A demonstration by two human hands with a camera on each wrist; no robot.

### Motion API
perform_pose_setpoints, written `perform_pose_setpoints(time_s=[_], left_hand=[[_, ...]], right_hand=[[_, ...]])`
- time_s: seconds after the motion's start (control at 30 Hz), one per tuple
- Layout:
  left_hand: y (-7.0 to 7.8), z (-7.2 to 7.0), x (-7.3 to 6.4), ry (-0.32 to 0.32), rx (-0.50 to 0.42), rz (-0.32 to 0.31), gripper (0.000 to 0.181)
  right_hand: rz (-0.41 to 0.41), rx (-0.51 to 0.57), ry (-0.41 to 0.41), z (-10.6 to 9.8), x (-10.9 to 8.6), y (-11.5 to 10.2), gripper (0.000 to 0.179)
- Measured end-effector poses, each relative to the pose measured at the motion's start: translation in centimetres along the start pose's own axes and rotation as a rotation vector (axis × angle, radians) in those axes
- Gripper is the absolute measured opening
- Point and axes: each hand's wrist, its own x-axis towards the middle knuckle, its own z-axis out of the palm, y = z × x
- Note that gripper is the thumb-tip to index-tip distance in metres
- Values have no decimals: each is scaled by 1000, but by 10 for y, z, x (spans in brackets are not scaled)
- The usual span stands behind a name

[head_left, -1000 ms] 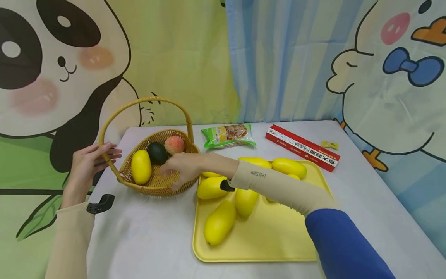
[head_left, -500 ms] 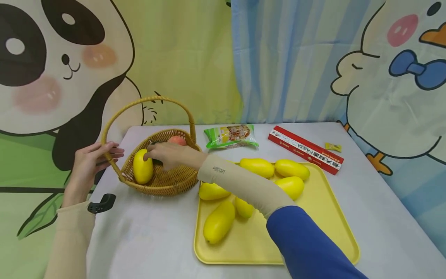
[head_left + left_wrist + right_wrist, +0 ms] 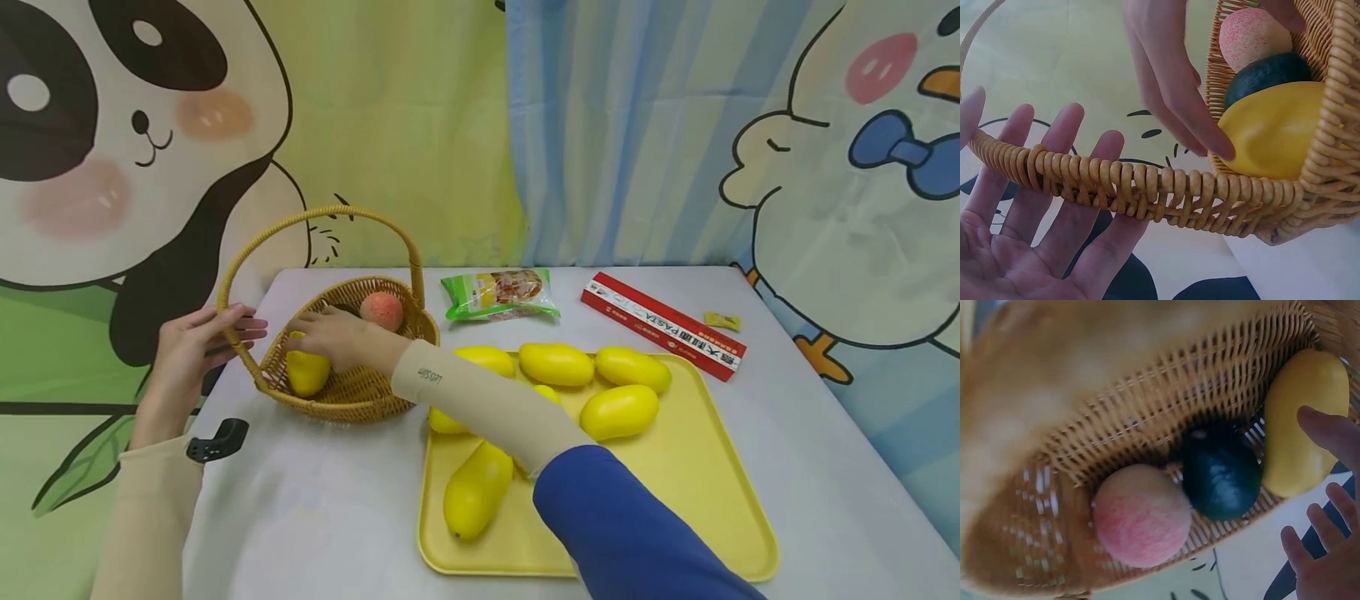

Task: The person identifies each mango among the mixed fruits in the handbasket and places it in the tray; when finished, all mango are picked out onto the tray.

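Observation:
In the head view, a wicker basket (image 3: pixel 356 410) stands at the left side of the table. My left hand (image 3: pixel 187 350) supports its handle; in the left wrist view the fingers lie fairly straight behind the handle. Inside the basket are a yellow mango (image 3: pixel 307 375), a dark green avocado (image 3: pixel 1222 475) and a pink peach (image 3: pixel 382 310). Over the mango hangs my right hand (image 3: pixel 341 337), fingers spread. The right wrist view shows its thumb across the mango and the other fingers stretched out beyond it. Whether the thumb touches the fruit I cannot tell.
Several yellow mangoes (image 3: pixel 619 412) lie on a yellow tray (image 3: pixel 675 517), right of the basket and partly under my right forearm. At the back are a green food packet (image 3: pixel 499 294), a red pasta box (image 3: pixel 663 325) and a small yellow wrapped sweet (image 3: pixel 722 321).
My right hand has moved left from the basket's right part, past the avocado, to the mango, which it now partly covers. My left hand stays at the handle.

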Motion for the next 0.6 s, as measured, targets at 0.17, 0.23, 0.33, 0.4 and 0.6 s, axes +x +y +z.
perform_pose_setpoints(time_s=[0.17,0.23,0.33,0.4,0.6], left_hand=[[1,2,0,-2,0,-15,22],[0,2,0,-3,2,-8,21],[1,1,1,-1,-5,14,21],[1,0,2,0,-8,25,19],[0,-2,2,-1,-11,-3,19]], right_hand=[[-44,-77,-45,2,9,-8,71],[-58,-97,-54,3,11,-9,70],[-65,-122,-61,2,12,-11,70],[-68,-135,-65,2,12,-11,67],[-64,-96,-134,5,8,-13,57]])
